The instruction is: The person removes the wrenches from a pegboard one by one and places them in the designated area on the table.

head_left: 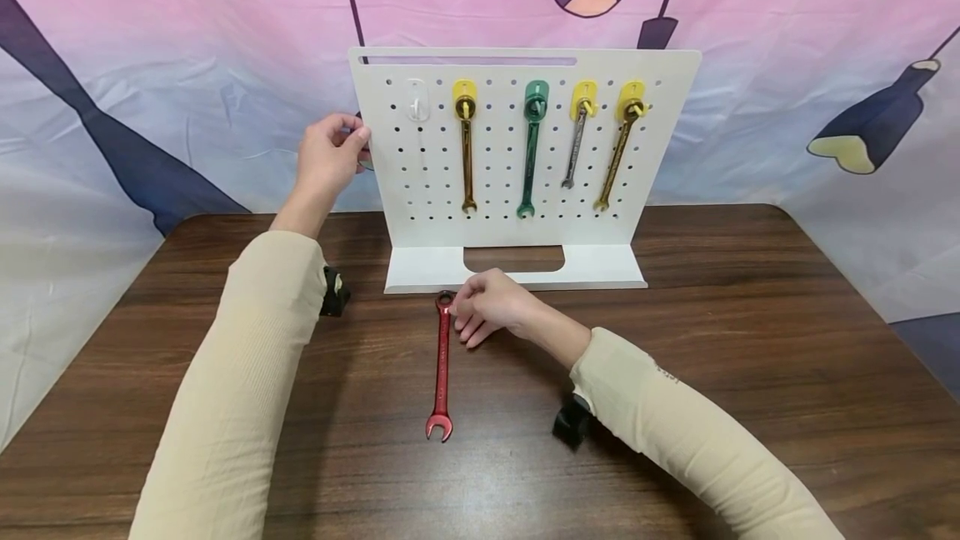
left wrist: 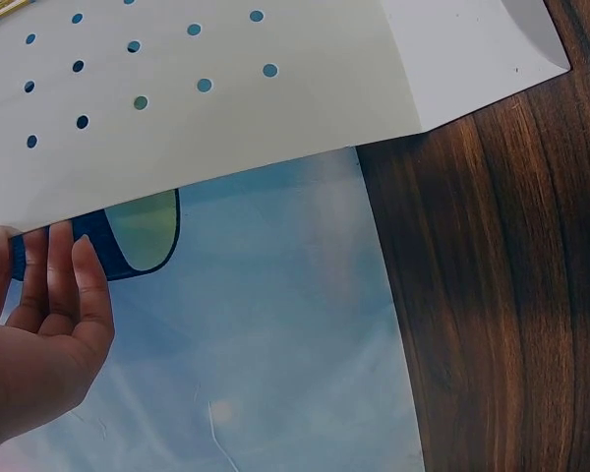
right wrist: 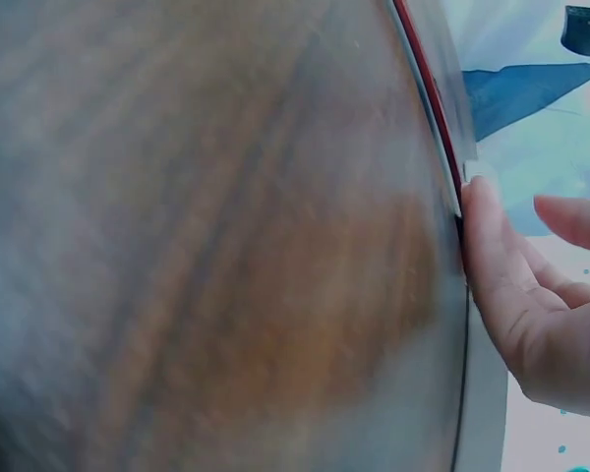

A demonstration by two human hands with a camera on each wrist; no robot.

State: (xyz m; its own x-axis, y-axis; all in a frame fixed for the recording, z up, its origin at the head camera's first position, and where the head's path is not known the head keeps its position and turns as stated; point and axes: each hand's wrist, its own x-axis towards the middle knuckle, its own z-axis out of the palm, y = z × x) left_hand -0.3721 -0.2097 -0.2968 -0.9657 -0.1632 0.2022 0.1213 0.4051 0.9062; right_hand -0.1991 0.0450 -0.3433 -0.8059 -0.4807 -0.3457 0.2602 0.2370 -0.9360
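Pegboard [head_left: 426, 233] held four wrenches [head_left: 529, 158], my left hand [head_left: 330, 152] its edge [head_left: 384, 194]; before it, right hand [head_left: 495, 304] reached unhung red wrench [head_left: 442, 369], grip unclear.

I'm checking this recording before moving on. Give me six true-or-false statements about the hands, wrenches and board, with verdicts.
1. The left hand is at the left edge of the pegboard. True.
2. The red wrench hangs on the pegboard. False: it lies on the table.
3. The right hand is beside the red wrench's ring end. True.
4. Six wrenches hang on the pegboard. False: only four do.
5. The leftmost hook bears no wrench. True.
6. The green wrench hangs on a yellow hook. False: it hangs on a green hook.
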